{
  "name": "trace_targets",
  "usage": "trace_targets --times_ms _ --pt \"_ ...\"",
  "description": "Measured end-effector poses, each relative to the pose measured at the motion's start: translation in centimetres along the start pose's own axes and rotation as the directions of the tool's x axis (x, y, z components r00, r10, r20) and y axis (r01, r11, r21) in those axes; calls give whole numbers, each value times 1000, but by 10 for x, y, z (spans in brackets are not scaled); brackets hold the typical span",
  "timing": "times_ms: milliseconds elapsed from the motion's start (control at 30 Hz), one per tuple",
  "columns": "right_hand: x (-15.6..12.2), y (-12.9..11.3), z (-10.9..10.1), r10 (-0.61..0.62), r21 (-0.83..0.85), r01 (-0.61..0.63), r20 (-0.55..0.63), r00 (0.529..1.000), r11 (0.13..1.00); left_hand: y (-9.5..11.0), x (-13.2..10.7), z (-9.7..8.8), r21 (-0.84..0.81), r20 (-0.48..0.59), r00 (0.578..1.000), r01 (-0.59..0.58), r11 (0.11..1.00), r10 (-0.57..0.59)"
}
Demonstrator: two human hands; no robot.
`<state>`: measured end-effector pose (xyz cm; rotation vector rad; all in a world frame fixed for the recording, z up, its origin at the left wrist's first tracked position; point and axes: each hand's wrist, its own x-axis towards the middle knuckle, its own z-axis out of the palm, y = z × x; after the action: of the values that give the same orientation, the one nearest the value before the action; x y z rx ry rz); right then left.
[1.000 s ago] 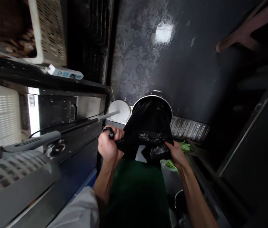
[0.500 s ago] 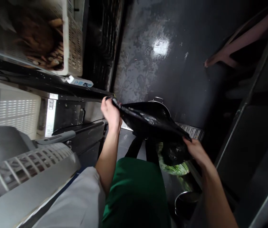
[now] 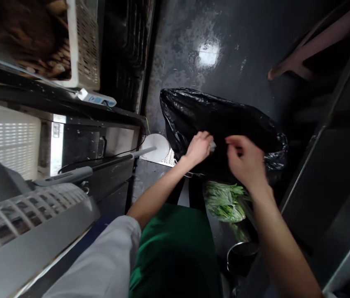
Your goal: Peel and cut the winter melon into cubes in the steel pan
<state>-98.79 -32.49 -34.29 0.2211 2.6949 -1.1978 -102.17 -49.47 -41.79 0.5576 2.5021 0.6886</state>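
A large black plastic bag (image 3: 221,120) is puffed up and spread wide in front of me, above the dark wet floor. My left hand (image 3: 198,148) pinches the bag's near edge at its middle. My right hand (image 3: 245,161) is just to the right, fingers curled in a pinch at the same edge. The pot seen before is hidden behind the bag. Leafy greens (image 3: 224,202) lie below the bag, by my green apron (image 3: 178,252).
On the left are a steel counter with a long-handled tool (image 3: 78,174), white perforated crates (image 3: 82,45) on a shelf, and a white round lid (image 3: 158,145) on the floor. A small metal pot (image 3: 241,256) stands low at right beside a dark steel unit.
The bag, held stretched between both hands, has been flicked open and billowed out, now covering the pot. Both hands have come together at its near edge.
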Motion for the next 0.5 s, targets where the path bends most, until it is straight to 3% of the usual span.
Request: trace_targets --times_ms 67,133,200,233,267,300,333,433,500 --pt "25 35 45 118 20 -124 172 978 992 -34 37 9 152 129 948 270 951 -290" --pt "57 86 80 333 39 -349 216 918 936 -75 69 11 273 233 838 431 860 -494" --pt "91 136 103 513 145 -578 325 794 803 -113 93 14 373 321 751 460 806 -577" --pt "108 158 111 576 201 -675 386 721 710 -130 101 17 415 342 733 444 794 -589" --pt "125 177 119 617 236 -740 426 661 629 -145 109 22 447 345 734 419 790 -585" --pt "141 193 126 644 246 -768 430 633 591 -158 115 27 470 329 752 395 790 -571" --pt "158 207 133 662 219 -762 387 641 610 -168 121 33 481 300 778 376 792 -552" --pt "212 246 159 613 5 -623 169 771 782 -200 145 51 446 237 856 324 835 -459" --pt "245 275 176 515 -102 -506 93 852 856 -232 165 63 365 240 900 262 893 -363"
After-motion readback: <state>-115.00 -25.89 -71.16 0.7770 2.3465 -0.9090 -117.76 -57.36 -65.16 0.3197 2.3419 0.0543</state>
